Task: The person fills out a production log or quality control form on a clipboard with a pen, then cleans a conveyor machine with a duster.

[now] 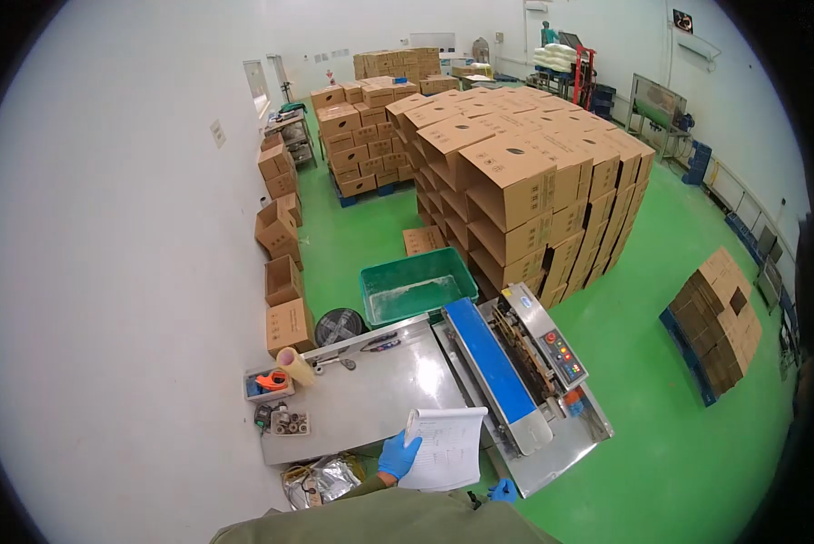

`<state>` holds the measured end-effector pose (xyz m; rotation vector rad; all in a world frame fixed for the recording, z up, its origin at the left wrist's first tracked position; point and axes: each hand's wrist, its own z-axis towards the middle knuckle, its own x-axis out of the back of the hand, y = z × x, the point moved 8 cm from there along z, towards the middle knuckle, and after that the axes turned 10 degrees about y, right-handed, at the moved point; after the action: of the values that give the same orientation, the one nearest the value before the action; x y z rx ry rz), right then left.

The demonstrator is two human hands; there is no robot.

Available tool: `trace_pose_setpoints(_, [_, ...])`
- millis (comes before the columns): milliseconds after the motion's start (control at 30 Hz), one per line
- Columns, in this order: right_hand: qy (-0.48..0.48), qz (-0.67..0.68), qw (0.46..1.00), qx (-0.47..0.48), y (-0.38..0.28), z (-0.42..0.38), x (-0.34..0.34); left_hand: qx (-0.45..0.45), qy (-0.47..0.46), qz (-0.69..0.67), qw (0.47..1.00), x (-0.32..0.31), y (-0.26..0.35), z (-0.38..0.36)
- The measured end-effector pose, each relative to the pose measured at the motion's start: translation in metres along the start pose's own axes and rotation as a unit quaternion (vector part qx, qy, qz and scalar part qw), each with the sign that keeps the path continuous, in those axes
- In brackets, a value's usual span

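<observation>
One bin [272, 397]: orange item [272, 381] | tray [292, 433]: small parts [291, 422] | left hand [398, 456]: fingers holding papers [448, 449] | right hand [504, 491]: fingers, cannot tell

A smooth, plain white wall [107, 272] fills 9 o'clock, with a small pale rectangular plate [217, 134] on it. Glossy green floor [638, 281] spreads beneath everything. At 7 o'clock, a brushed stainless-steel bench [380, 385] reflects bright light. Open brown cardboard boxes [282, 279] line the wall's foot. A tall brown cardboard stack [527, 195] rises toward 1 to 2 o'clock; a lower carton stack [361, 145] sits on a blue pallet [348, 199] at 11 o'clock, right of a narrow framed opening [256, 86]. At 3 o'clock, flattened cardboard [717, 317] lies on another blue pallet [688, 355].
</observation>
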<state>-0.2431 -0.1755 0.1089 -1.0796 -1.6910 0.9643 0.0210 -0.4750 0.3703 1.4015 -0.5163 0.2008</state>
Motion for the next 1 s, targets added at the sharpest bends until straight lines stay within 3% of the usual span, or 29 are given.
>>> trace_pose_setpoints(133, [0.019,-0.018,1.000,-0.004,0.012,-0.013,-0.029,0.022,-0.024,-0.011,0.999,0.016,-0.022,0.025])
trace_pose_setpoints(233, [0.065,-0.062,0.990,0.111,0.021,0.008,-0.031,-0.010,-0.032,0.007,0.999,0.030,-0.010,0.046])
trace_pose_setpoints(267, [0.039,-0.031,0.996,0.074,0.023,0.012,-0.032,0.004,-0.040,0.027,0.999,0.032,-0.009,0.052])
trace_pose_setpoints(333, [-0.016,0.037,0.999,0.006,-0.003,0.002,-0.035,0.023,-0.050,0.066,0.996,0.036,-0.009,0.060])
trace_pose_setpoints(433, [-0.009,-0.021,0.998,0.051,-0.051,0.006,-0.065,-0.036,0.015,0.066,0.997,0.039,-0.008,0.066])
trace_pose_setpoints(567, [-0.005,-0.066,0.994,0.090,-0.115,0.010,-0.106,-0.032,0.014,0.117,0.992,0.033,-0.008,0.062])
trace_pose_setpoints(633, [-0.010,-0.077,0.992,0.100,-0.133,0.012,-0.118,-0.043,0.017,0.080,0.996,0.037,0.002,0.059])
trace_pose_setpoints(767, [-0.020,-0.085,0.990,0.115,-0.156,0.013,-0.137,-0.013,0.002,0.131,0.991,0.013,-0.044,0.056])
trace_pose_setpoints(933, [-0.029,-0.092,0.988,0.124,-0.166,0.012,-0.147,0.021,-0.005,0.100,0.995,0.023,-0.026,0.057])
trace_pose_setpoints(1000, [-0.032,-0.095,0.987,0.128,-0.167,0.012,-0.147,-0.069,-0.012,0.118,0.990,-0.001,-0.065,0.063])
